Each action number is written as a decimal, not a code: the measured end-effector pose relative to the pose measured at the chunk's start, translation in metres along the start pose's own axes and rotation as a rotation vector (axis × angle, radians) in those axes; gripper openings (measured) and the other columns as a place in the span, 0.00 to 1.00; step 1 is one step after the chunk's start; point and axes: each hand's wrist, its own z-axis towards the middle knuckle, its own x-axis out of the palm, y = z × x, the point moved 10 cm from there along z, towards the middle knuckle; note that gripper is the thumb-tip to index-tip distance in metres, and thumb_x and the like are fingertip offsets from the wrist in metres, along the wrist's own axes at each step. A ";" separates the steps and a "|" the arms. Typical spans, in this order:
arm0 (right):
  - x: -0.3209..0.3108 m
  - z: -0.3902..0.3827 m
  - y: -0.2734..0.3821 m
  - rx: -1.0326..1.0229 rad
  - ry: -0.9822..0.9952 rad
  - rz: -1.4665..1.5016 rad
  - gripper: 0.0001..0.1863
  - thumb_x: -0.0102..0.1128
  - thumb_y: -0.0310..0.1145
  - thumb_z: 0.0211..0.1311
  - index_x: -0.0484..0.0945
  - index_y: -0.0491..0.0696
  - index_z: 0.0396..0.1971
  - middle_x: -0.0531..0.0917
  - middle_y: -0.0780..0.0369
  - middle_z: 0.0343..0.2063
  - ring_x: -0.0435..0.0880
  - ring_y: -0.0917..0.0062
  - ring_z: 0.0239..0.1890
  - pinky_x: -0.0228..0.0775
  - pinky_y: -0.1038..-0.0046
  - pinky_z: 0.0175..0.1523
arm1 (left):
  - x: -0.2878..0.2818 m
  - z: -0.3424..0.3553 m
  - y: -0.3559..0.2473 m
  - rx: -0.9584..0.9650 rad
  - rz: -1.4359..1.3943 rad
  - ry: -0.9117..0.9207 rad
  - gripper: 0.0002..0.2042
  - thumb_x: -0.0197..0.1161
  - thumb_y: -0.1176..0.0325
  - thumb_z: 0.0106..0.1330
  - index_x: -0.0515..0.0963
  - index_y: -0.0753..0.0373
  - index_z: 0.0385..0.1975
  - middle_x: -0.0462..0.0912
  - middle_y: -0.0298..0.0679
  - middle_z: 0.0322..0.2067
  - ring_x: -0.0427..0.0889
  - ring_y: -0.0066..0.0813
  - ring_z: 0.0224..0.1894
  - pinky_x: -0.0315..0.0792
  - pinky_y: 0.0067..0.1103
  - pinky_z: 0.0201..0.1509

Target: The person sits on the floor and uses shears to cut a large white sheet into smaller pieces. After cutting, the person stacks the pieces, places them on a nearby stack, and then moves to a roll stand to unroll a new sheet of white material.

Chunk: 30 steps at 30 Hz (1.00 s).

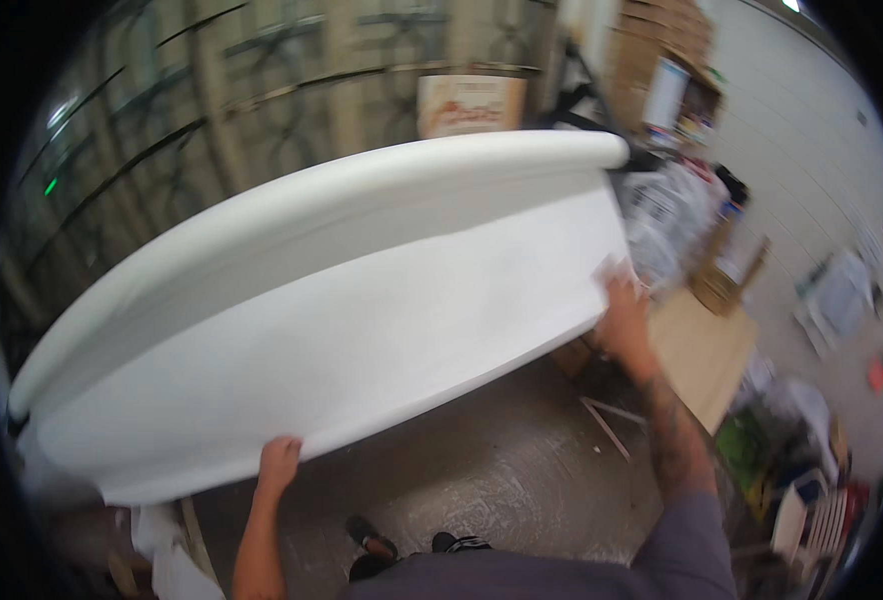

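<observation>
Sheet, white, one: spread across mid-view, its far side running to a long white roll. Left hand: fingers closed on the sheet's near edge, left of centre. Right hand: blurred, at the sheet's near right corner; cannot tell whether gripping or merely touching. Board, tan: just right of the right hand. Plastic bags: beside the sheet's right end. Shoes, dark: on brown-grey floor.

This seems a workshop (perhaps a storeroom), with its wide white roll, cardboard boxes and scuffed floor.
</observation>
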 end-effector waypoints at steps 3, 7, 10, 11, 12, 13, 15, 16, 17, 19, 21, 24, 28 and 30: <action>0.012 -0.068 0.224 -0.543 0.140 0.415 0.39 0.60 0.32 0.45 0.63 0.49 0.64 0.57 0.55 0.69 0.49 0.55 0.73 0.39 0.37 0.69 | -0.001 0.021 0.001 -0.097 -0.008 0.186 0.18 0.52 0.58 0.67 0.79 0.70 0.30 0.80 0.57 0.33 0.77 0.59 0.41 0.69 0.41 0.46; 0.033 -0.093 0.394 -0.736 0.073 0.422 0.31 0.59 0.31 0.50 0.67 0.47 0.58 0.68 0.53 0.60 0.63 0.57 0.65 0.49 0.44 0.68 | -0.002 0.040 -0.007 -0.181 0.094 0.640 0.28 0.47 0.47 0.70 0.78 0.70 0.23 0.79 0.58 0.27 0.77 0.53 0.31 0.69 0.42 0.41; 0.061 -0.059 0.446 -0.794 0.126 0.446 0.10 0.53 0.25 0.50 0.72 0.46 0.35 0.76 0.59 0.34 0.76 0.64 0.44 0.66 0.59 0.54 | -0.050 0.050 -0.034 -0.207 0.129 0.221 0.26 0.51 0.45 0.68 0.79 0.68 0.35 0.80 0.53 0.39 0.76 0.50 0.47 0.67 0.45 0.52; 0.073 -0.038 0.449 -0.733 0.221 0.552 0.07 0.53 0.23 0.49 0.72 0.46 0.30 0.78 0.57 0.30 0.79 0.61 0.39 0.70 0.57 0.46 | -0.070 0.045 -0.047 -0.190 0.248 -0.003 0.27 0.54 0.44 0.66 0.78 0.68 0.43 0.80 0.51 0.46 0.73 0.50 0.54 0.64 0.48 0.57; 0.077 -0.021 0.453 -0.744 0.276 0.628 0.07 0.54 0.23 0.48 0.76 0.46 0.30 0.80 0.54 0.26 0.82 0.59 0.34 0.72 0.55 0.41 | -0.085 0.031 -0.071 -0.042 0.370 -0.202 0.26 0.56 0.47 0.66 0.75 0.67 0.48 0.78 0.49 0.49 0.70 0.50 0.57 0.60 0.51 0.59; 0.093 -0.008 0.458 -0.808 0.454 0.559 0.11 0.57 0.27 0.46 0.80 0.46 0.33 0.83 0.51 0.27 0.83 0.56 0.35 0.74 0.56 0.42 | -0.093 0.018 -0.095 0.120 0.505 -0.371 0.26 0.58 0.50 0.65 0.71 0.66 0.53 0.76 0.48 0.52 0.66 0.50 0.61 0.57 0.53 0.60; 0.105 0.008 0.467 -0.933 0.852 0.563 0.21 0.67 0.35 0.40 0.83 0.44 0.38 0.85 0.50 0.33 0.83 0.56 0.39 0.75 0.63 0.48 | -0.082 0.007 -0.098 0.171 0.603 -0.347 0.24 0.60 0.57 0.63 0.69 0.66 0.54 0.75 0.45 0.52 0.70 0.47 0.57 0.58 0.47 0.64; 0.104 0.015 0.466 -0.920 1.001 0.557 0.23 0.70 0.36 0.38 0.82 0.43 0.38 0.85 0.50 0.34 0.84 0.57 0.39 0.75 0.64 0.48 | -0.078 0.007 -0.097 0.197 0.658 -0.334 0.24 0.61 0.60 0.63 0.68 0.66 0.55 0.75 0.44 0.52 0.72 0.46 0.56 0.58 0.44 0.65; 0.097 0.022 0.470 -0.929 0.975 0.471 0.26 0.71 0.37 0.39 0.81 0.43 0.41 0.84 0.51 0.37 0.82 0.58 0.42 0.73 0.64 0.50 | -0.072 0.014 -0.091 0.208 0.563 -0.249 0.22 0.60 0.63 0.62 0.69 0.66 0.54 0.76 0.44 0.50 0.73 0.46 0.55 0.58 0.44 0.66; 0.083 0.021 0.485 -0.975 0.905 0.309 0.31 0.73 0.38 0.39 0.78 0.42 0.48 0.83 0.52 0.42 0.80 0.60 0.48 0.70 0.63 0.55 | -0.070 0.043 -0.075 0.213 0.400 -0.108 0.19 0.58 0.69 0.61 0.71 0.65 0.52 0.77 0.44 0.48 0.74 0.45 0.53 0.57 0.44 0.67; 0.043 0.011 0.501 -0.928 0.452 0.377 0.35 0.74 0.40 0.40 0.73 0.41 0.51 0.80 0.54 0.44 0.77 0.60 0.50 0.67 0.61 0.58 | -0.067 0.070 -0.061 0.119 0.213 0.028 0.18 0.57 0.72 0.59 0.71 0.65 0.51 0.78 0.44 0.46 0.76 0.44 0.51 0.57 0.42 0.69; 0.045 -0.003 0.531 -0.826 0.269 0.345 0.38 0.75 0.40 0.39 0.69 0.42 0.52 0.77 0.56 0.44 0.76 0.61 0.49 0.65 0.59 0.59 | -0.051 0.102 -0.051 0.106 0.138 0.301 0.17 0.55 0.73 0.59 0.73 0.64 0.49 0.78 0.43 0.40 0.77 0.43 0.46 0.57 0.47 0.67; 0.088 0.036 0.553 -0.901 0.737 0.349 0.32 0.72 0.35 0.37 0.76 0.44 0.48 0.83 0.53 0.33 0.82 0.60 0.39 0.73 0.61 0.50 | -0.103 0.081 -0.073 0.347 0.631 -0.356 0.21 0.59 0.69 0.58 0.72 0.64 0.54 0.77 0.41 0.38 0.76 0.42 0.47 0.62 0.57 0.58; 0.085 0.060 0.545 -0.915 0.995 0.429 0.29 0.71 0.34 0.37 0.78 0.45 0.46 0.84 0.52 0.29 0.82 0.58 0.35 0.74 0.60 0.46 | -0.106 0.079 -0.063 0.271 0.548 -0.329 0.23 0.60 0.68 0.57 0.72 0.65 0.54 0.77 0.42 0.39 0.75 0.42 0.48 0.65 0.53 0.55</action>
